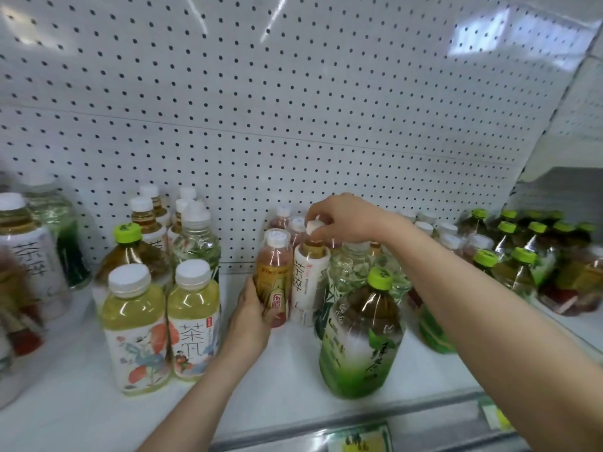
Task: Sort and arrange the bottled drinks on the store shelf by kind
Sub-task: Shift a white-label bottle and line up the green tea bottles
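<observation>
My left hand (249, 316) wraps the lower side of an orange-labelled bottle with a white cap (273, 275), standing mid-shelf. Right beside it stands a white-labelled tea bottle (308, 282); my right hand (342, 220) pinches its white cap from above. A large green tea bottle with a lime cap (362, 334) stands in front of my right forearm. Two yellow tea bottles with flower labels (163, 324) stand to the left of my left hand.
The white shelf (287, 380) has a pegboard back wall (261, 109). Several mixed bottles crowd the left end (29, 256). Lime-capped green tea bottles (522, 256) fill the right end. Clear bottles (352, 269) stand behind my right arm. Price tags line the front rail (359, 438).
</observation>
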A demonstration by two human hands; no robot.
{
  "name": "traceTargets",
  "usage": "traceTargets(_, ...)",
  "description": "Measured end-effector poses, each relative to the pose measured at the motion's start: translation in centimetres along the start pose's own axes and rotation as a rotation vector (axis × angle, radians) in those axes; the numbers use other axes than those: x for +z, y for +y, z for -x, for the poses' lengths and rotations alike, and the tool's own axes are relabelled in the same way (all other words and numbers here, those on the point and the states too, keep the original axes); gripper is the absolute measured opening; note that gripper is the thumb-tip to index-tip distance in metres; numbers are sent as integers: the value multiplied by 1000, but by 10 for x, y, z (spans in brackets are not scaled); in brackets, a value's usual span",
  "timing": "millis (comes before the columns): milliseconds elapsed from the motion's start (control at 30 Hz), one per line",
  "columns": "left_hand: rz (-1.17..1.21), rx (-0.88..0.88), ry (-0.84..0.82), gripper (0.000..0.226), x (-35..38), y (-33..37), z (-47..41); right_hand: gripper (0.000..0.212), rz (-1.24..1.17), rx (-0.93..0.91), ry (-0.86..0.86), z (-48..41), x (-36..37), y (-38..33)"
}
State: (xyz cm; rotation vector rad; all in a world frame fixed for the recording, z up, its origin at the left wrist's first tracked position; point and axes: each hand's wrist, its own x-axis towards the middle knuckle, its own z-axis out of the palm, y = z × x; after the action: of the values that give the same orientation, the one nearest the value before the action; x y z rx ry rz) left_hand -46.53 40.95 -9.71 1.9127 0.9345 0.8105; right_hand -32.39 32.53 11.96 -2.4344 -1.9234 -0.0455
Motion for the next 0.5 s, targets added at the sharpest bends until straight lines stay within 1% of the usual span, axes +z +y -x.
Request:
traceTargets(67,-35,62,29,76,-5,4,10,33,-11,-32,-7,8,-1,-6)
traceTargets(200,-32,333,213,71,-16,26,42,29,-51,-88,20,26,2,-17)
traceTargets(267,-39,376,201,72,-17,34,54,29,-111,-92,46,34,7,-22)
traceTargets(333,-29,350,140,72,-16,36,62,30,-162,-85,91,44,14,-27)
traceTargets(400,31,324,96,66,-15,37,68,33,-234,-53,196,58,18,-31)
traceTargets(500,59,323,42,63,-19,40,78,38,-242,50,512,89,26,-24)
